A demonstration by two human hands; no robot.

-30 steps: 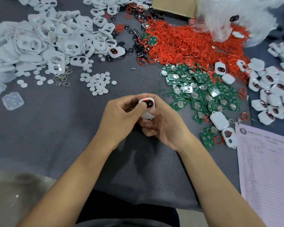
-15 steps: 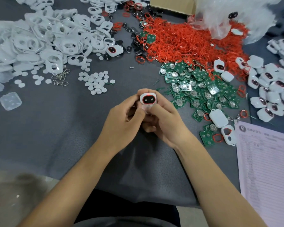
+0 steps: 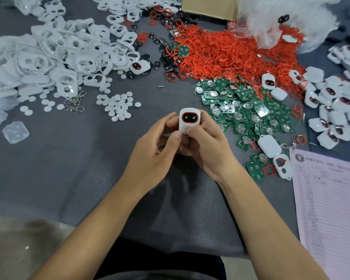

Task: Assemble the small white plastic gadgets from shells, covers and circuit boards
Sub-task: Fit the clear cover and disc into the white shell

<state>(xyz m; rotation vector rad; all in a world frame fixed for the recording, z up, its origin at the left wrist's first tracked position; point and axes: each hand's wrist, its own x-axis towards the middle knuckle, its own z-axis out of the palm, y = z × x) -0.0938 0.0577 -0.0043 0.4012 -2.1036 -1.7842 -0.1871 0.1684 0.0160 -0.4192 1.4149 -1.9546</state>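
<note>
A grey table [image 3: 73, 178] carries heaps of white covers [image 3: 49, 57], red rings [image 3: 230, 51] and green circuit boards [image 3: 249, 114]. Above its middle, the left hand [image 3: 156, 156] and right hand [image 3: 206, 146] both grip one white gadget [image 3: 189, 121] — upright, thumbs pressing its lower face.

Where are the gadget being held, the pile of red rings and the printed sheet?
held gadget [image 3: 189, 120]: head view, its dark red-rimmed window.
red rings [image 3: 226, 51]: head view, middle of the heap.
printed sheet [image 3: 331, 209]: head view, its lined middle.
</note>
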